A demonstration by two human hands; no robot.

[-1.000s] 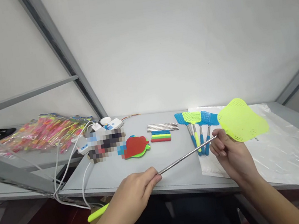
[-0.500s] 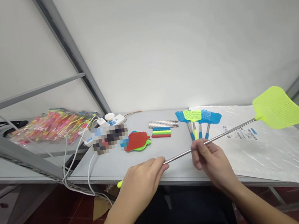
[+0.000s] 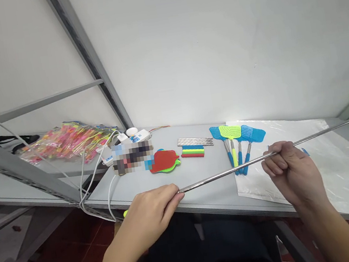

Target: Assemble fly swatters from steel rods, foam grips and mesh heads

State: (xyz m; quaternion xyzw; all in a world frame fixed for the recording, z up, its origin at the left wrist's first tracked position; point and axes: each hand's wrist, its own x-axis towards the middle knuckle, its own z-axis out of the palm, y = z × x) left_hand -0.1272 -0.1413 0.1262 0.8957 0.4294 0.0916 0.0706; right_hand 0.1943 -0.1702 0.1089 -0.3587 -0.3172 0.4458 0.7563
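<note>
A telescopic fly swatter (image 3: 220, 175) with a metal rod lies across both my hands, its yellow-green mesh head at the right edge, partly out of frame. My left hand (image 3: 156, 206) is closed round the handle end; a bit of yellow-green grip shows behind it. Fingers of my right hand (image 3: 293, 165) pinch the rod farther along, below the head. Just beyond the rod, several assembled swatters (image 3: 231, 132) in blue and yellow-green lie fanned out, handles toward me.
Loose swatter heads (image 3: 165, 161), coloured grips (image 3: 192, 151) and metal rods (image 3: 195, 141) lie on the grey table (image 3: 203, 190). A plastic bag (image 3: 329, 178) covers its right side. Power strips (image 3: 139, 137) with white cables, bagged colourful items (image 3: 71, 142) and a metal shelf post (image 3: 83, 44) stand left.
My right hand has moved right, away from my left, and the rod is drawn out longer. The swatter head has shifted right, partly out of view.
</note>
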